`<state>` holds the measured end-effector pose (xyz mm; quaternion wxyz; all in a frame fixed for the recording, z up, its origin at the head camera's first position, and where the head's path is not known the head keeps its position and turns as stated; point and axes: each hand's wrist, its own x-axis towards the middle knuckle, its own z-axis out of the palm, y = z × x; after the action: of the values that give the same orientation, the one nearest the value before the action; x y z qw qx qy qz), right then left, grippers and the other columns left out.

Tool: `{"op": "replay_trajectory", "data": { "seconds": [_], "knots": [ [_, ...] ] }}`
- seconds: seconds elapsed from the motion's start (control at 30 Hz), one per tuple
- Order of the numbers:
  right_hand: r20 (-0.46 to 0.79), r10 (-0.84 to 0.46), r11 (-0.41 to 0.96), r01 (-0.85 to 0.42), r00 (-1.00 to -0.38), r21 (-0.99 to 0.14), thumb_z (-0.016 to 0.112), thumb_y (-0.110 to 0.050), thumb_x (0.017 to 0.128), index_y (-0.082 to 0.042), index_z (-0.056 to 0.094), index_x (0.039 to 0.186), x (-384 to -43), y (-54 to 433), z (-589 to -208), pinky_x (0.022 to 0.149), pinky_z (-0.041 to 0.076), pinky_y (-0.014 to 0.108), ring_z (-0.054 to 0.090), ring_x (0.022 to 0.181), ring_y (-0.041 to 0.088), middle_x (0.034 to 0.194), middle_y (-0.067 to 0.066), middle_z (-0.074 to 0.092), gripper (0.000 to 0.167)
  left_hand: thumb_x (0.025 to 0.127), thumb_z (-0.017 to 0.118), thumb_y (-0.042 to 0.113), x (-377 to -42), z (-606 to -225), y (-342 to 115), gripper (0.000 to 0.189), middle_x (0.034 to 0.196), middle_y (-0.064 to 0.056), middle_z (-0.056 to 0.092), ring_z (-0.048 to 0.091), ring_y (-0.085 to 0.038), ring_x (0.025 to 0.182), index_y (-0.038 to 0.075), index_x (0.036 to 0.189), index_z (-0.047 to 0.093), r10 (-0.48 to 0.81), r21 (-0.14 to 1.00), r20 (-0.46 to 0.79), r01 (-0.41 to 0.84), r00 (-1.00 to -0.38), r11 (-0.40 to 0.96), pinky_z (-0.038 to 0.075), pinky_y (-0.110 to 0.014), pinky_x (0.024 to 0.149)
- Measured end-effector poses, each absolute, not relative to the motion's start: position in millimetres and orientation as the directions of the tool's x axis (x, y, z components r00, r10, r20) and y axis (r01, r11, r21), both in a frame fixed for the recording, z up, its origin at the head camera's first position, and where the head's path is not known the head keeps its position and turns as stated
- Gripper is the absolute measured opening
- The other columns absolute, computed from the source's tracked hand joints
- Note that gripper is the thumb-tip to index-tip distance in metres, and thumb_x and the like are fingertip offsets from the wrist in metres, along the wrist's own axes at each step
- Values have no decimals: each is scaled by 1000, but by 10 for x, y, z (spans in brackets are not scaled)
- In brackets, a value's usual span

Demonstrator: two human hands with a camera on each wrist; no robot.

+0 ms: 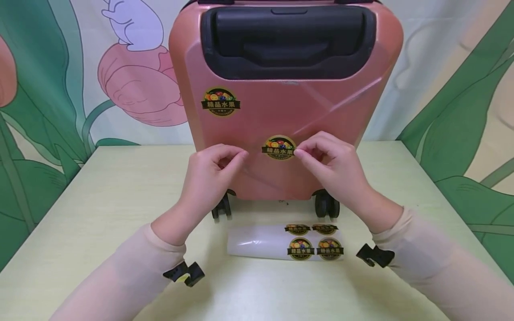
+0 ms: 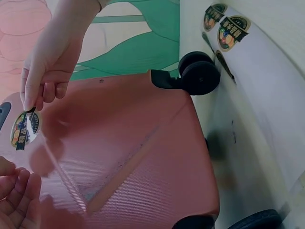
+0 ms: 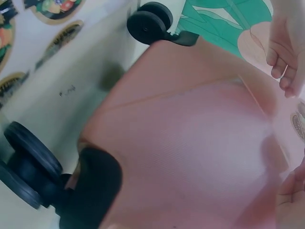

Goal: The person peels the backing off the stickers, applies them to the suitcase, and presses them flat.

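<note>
A pink hard-shell suitcase (image 1: 257, 116) with a black handle recess stands upright. My right hand (image 1: 335, 162) pinches the right end of a round black and gold fruit sticker (image 1: 279, 148) at the suitcase's front panel. In the left wrist view, the same sticker (image 2: 21, 131) lies below the right hand's (image 2: 50, 67) fingertips. My left hand (image 1: 214, 178) is left of that sticker, apart from it, thumb and index tips together with nothing visible between them. Another such sticker (image 1: 221, 102) is on the suitcase's upper left.
A white sticker sheet (image 1: 257, 243) with several stickers at its right end lies on the pale table (image 1: 132, 191) before the suitcase. Black wheels (image 1: 327, 205) support the suitcase. Behind stands a cloth backdrop (image 1: 132, 84) printed with flowers and leaves.
</note>
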<state>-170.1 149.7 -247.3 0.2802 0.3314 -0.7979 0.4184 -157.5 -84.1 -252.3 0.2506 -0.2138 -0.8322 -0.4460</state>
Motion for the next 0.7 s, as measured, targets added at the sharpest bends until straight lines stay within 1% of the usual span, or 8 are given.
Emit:
{"op": "replay_trajectory", "data": {
  "seconds": [0.13,0.23,0.37,0.47,0.6,0.7],
  "knots": [
    [719,-285,443,-752,-634,-488,69,2,80,-1,68,83,-1714,1492,-2393,56,40,19,47,62,10,79,0,62,4,87,66,11,-1568,-2491,-857,11,74,-2,65,52,-10,60,3,87,74,125,613,643,605,-756,508,45,-24,55],
    [714,-269,457,-738,-647,-496,69,-1,82,0,68,83,-1724,1484,-2330,54,39,19,46,61,11,77,1,61,2,87,65,11,-1565,-2467,-864,11,73,-2,65,52,-9,60,3,86,73,126,562,694,642,-709,521,45,-23,55],
    [709,-254,479,-722,-658,-499,68,-5,84,0,68,83,-1742,1475,-2257,52,35,21,43,58,11,70,1,56,4,86,65,11,-1576,-2441,-875,11,73,-3,64,53,-12,60,4,84,73,130,439,795,709,-593,551,42,-25,53],
    [707,-245,481,-716,-664,-506,68,-5,84,-1,68,84,-1750,1468,-2212,51,34,21,41,57,11,67,0,53,4,87,63,12,-1593,-2419,-877,13,76,-3,66,56,-16,65,4,85,73,143,328,859,743,-492,584,43,-28,55],
    [712,-224,461,-716,-665,-524,68,-5,84,-1,68,84,-1760,1453,-2154,51,33,22,40,57,11,65,1,51,4,87,61,14,-1628,-2389,-869,16,85,-7,67,58,-22,79,3,90,72,175,181,915,758,-364,627,48,-32,65],
    [723,-215,448,-724,-656,-524,68,-5,84,0,68,84,-1770,1438,-2113,51,33,22,40,56,12,63,1,50,5,85,62,12,-1660,-2390,-855,16,88,-10,65,57,-28,85,2,94,71,192,101,939,761,-285,640,48,-37,72]
  ]
}}
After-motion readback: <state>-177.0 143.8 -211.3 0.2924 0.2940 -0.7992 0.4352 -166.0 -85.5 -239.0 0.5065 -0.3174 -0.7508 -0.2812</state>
